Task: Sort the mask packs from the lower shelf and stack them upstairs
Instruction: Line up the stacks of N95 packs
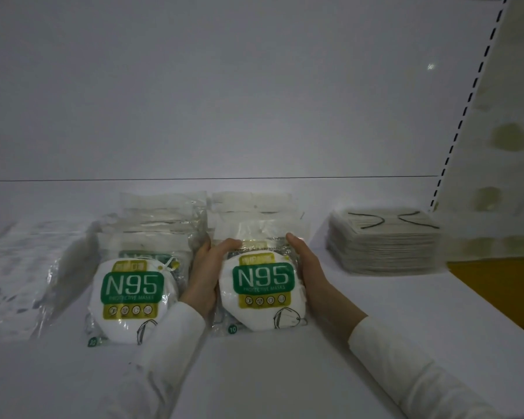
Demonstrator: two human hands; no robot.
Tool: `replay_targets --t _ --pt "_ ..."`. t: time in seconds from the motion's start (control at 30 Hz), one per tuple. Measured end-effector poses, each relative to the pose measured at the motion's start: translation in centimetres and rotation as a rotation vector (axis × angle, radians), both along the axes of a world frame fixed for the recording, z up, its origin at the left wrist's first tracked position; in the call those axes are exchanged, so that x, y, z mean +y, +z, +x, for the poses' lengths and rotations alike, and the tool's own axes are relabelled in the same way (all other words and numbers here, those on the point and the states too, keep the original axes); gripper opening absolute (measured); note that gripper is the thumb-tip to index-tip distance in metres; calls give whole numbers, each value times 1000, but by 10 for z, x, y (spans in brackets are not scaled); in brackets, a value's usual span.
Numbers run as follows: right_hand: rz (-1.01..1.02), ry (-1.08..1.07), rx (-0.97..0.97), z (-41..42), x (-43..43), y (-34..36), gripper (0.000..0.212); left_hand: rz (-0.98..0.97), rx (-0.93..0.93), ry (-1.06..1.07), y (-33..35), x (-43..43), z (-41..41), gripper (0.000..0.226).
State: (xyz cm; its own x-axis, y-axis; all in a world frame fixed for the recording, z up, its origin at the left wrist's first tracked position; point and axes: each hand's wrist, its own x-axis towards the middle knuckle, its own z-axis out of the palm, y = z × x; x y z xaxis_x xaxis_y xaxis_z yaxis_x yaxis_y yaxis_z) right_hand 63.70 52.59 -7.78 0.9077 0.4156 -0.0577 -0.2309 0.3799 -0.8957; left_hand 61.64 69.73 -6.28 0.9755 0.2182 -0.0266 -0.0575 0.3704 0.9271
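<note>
Gripping "N95 PROTECTIVE MASKS" pack [262,293]: left hand [208,272], right hand [310,267].

Left packs [15,267] blurred — edge-cut.

The N95 pack [262,285] between the left hand [206,273] and the right hand [309,267] is white in a clear wrapper, with a green label lettered in white, olive-yellow bands above and below it, and a black line drawing at its near corner. The second N95 pack [130,297], just left of the left hand, bears the same colours. Well left of it, clear bags [12,276] show a blue-grey speckled pattern. Right of the right hand, the stack of masks [384,243] is grey-beige with black loops. The shelf [254,373] and the sleeves [170,343] are white.
</note>
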Motion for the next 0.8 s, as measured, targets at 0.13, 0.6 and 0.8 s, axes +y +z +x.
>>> replay_targets --t 0.13,0.6,0.8 --pt "-1 26 14 2 0 -1 52 -58 58 -102 5 2 -2 8" --pt "-26 -100 -20 1 12 -6 96 13 141 -97 12 7 -12 19" --pt "-81 -138 -107 -9 12 -10 67 72 151 -98 7 3 -27 18"
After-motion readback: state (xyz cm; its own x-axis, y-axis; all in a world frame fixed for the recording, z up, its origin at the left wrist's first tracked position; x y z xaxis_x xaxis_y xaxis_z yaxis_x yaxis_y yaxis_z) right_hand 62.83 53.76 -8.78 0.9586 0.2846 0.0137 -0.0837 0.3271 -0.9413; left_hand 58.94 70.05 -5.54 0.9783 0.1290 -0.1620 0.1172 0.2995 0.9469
